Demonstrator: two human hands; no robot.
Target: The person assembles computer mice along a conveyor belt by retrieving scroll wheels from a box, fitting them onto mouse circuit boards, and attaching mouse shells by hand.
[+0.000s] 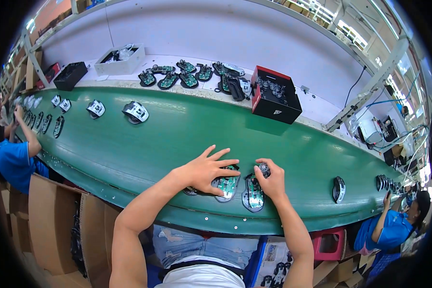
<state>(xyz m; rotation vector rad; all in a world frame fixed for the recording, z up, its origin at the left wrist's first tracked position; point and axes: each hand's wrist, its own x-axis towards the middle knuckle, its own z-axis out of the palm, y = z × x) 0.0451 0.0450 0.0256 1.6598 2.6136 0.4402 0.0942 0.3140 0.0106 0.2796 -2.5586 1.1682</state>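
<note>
1. Carrier: green belt (197, 129), running left to right, with a white ledge (111, 83) along its far edge.
2. Left hand (204, 171): fingers spread apart, laid over the left circuit board (229, 188), which sits near the belt's near edge, around mid-length. Fingers cover its upper part; the thumb lies toward its left side.
3. Right hand (273, 181): thumb and fingers closed around a small round part (264, 168) at the top end of the right circuit board (255, 194). This board lies just beside the left one, in a dark shell, close to the near edge.
4. The two hands are apart from each other, a narrow strip of belt between the two boards.
5. A dark piece (190, 191) under the left wrist is mostly hidden; kind cannot be told.
6. Belt, left part: a white-and-black shell (136, 112) near the far edge, with a similar shell (96, 109) farther left.
7. Belt, right part: one dark-rimmed piece (339, 190), toward the near edge.
8. Ledge: cluster of green boards (188, 79) in dark shells; to their right, a black box (265, 108) with red inner walls holds small round pieces.
9. Ledge, left end: white bin (123, 67) and black tray (72, 81).
10. Co-workers in blue tops at both belt ends.
</note>
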